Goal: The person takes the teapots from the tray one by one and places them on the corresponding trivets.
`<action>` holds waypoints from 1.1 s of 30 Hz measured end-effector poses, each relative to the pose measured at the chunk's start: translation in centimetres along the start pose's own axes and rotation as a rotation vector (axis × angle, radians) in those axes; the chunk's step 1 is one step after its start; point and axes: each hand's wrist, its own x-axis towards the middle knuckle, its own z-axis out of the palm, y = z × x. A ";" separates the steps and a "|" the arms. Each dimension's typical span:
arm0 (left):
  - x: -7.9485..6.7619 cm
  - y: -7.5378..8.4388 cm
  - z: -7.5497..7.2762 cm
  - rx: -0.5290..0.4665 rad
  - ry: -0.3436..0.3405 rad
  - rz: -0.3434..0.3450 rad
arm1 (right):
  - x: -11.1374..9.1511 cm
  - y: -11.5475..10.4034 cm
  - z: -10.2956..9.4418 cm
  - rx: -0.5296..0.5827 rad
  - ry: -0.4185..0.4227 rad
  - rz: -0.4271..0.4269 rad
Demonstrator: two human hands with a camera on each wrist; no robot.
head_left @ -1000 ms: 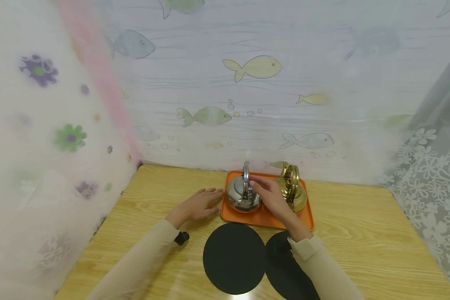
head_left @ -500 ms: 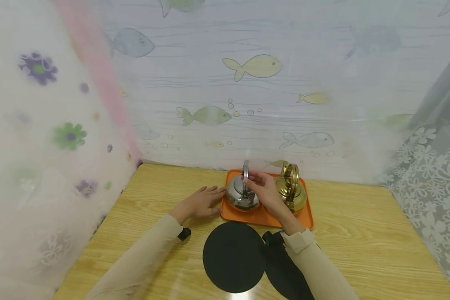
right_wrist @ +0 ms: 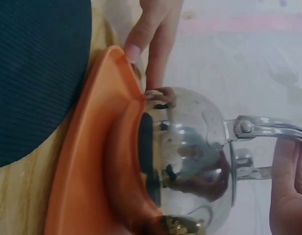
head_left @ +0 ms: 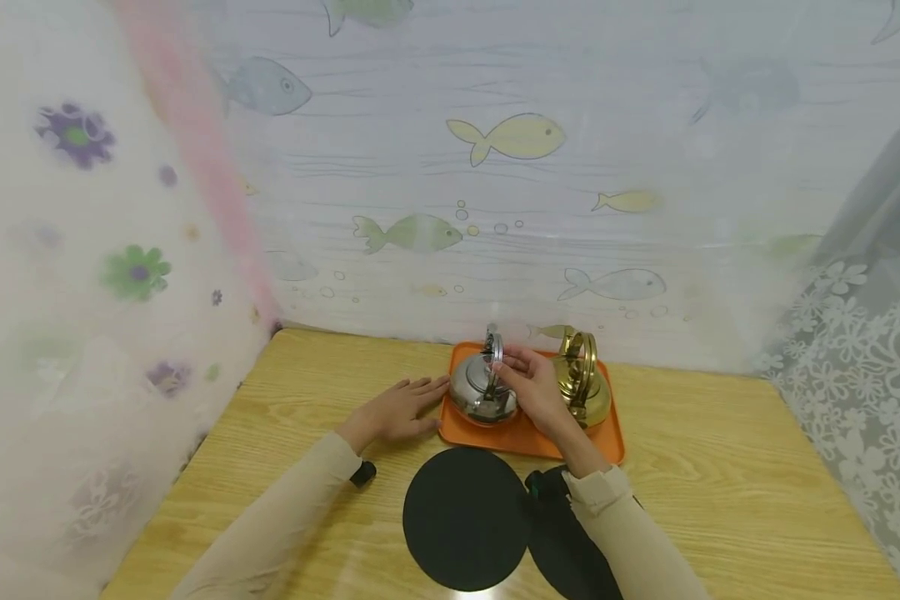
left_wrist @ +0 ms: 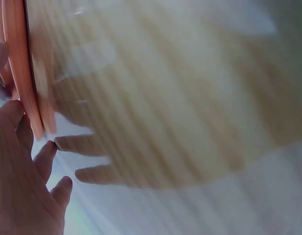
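Note:
A shiny silver kettle (head_left: 480,393) with an upright loop handle (right_wrist: 275,128) stands on the left part of an orange tray (head_left: 525,440). My right hand (head_left: 537,390) pinches this handle from the right, thumb on the near side and fingers on the far side. To the right of that hand sits a gold kettle (head_left: 594,390) of the same shape, partly hidden behind the wrist. My left hand (head_left: 401,408) lies flat on the table at the tray's left edge, fingers spread and fairly straight. Its fingertips (left_wrist: 13,107) are right at the tray rim.
Two round black mats lie in front of the tray: the left mat (head_left: 467,518) in full view, the right mat (head_left: 570,537) partly under the right forearm. Behind the wood-grain table (head_left: 330,367) hangs a fish-patterned curtain (head_left: 420,150), close to the tray's back edge.
My right hand has come onto the silver kettle's handle, from fingers beside it to a pinch. The handle now looks slightly turned. The left hand stays at the tray's edge.

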 end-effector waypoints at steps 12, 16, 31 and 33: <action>-0.1 0.6 0.3 -0.066 0.050 0.015 | -0.3 0.6 0.2 0.034 0.032 -0.050; -0.2 0.8 0.4 -0.097 0.075 0.011 | -0.3 0.6 0.2 0.047 0.027 -0.078; -0.1 0.3 1.0 -0.122 0.131 0.011 | -0.5 0.0 0.0 0.006 0.014 -0.111; -0.1 0.3 0.9 -0.135 0.141 0.007 | -0.7 -0.3 -0.1 0.001 0.011 -0.122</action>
